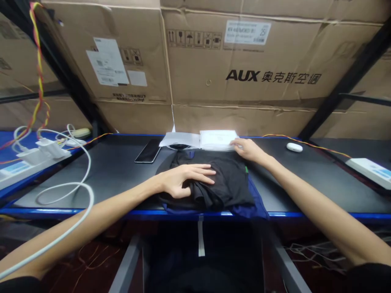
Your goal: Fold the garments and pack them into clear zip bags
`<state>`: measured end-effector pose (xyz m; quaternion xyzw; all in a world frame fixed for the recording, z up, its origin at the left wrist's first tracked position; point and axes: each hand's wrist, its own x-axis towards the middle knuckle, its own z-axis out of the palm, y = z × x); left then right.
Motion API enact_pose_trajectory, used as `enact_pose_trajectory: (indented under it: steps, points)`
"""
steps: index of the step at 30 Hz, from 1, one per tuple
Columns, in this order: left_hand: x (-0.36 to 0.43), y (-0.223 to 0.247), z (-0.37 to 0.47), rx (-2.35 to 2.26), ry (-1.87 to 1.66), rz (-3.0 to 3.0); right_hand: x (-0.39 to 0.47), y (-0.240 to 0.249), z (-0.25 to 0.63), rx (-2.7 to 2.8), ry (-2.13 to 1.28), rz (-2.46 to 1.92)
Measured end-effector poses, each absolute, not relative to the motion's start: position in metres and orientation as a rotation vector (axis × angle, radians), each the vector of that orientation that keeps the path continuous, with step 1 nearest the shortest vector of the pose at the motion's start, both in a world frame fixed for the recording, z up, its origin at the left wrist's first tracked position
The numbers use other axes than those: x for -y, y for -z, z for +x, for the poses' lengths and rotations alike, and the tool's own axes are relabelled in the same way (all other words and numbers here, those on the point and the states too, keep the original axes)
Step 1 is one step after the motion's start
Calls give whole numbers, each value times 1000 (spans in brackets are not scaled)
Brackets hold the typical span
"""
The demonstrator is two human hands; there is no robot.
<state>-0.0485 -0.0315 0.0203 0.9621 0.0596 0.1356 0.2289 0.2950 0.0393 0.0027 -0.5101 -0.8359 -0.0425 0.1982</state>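
My left hand [187,179] lies palm down on a crumpled black cloth garment [226,183], its fingers stretched out and slightly apart. Dark blue fabric [252,203] sticks out from under the black cloth at the table's front edge. Behind the cloth, an open booklet [216,140] with white pages lies spread out; glare washes out its right page. My right hand [247,149] has its fingertips closed at the right edge of that page. A dark rounded object [179,146] shows partly beneath the left page.
On the black tabletop [122,185] lie a phone [148,151] at left and a white oval case [294,147] at right. A white cable [90,195] loops across my left forearm from a power strip [33,162]. Large cardboard boxes [198,89] stand behind; another power strip [371,171] is at right.
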Motion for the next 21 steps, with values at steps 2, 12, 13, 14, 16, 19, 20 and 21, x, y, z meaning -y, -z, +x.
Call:
enact_pose_trajectory:
  steps: [2,12,13,14,16,19,20,21]
  points:
    - [32,-20,-47,-203,-363,2669,-41,1,297,2376,80,-1424]
    - [29,-25,-38,-395,-423,2793,14,-14,298,2332,28,-1169]
    - [30,-28,-34,-469,-441,2824,20,-14,298,2346,27,-1166]
    - [31,-31,-30,-569,-466,2859,26,-14,299,2358,27,-1168]
    - [36,-36,-17,-806,-502,2941,32,-12,302,2370,30,-1173]
    - [46,-38,4,-1026,-387,3084,35,-5,307,2397,11,-1187]
    - [49,-38,10,-1023,-302,3133,35,-2,309,2416,-5,-1197]
    - [52,-37,15,-995,-213,3175,35,0,310,2438,-27,-1211]
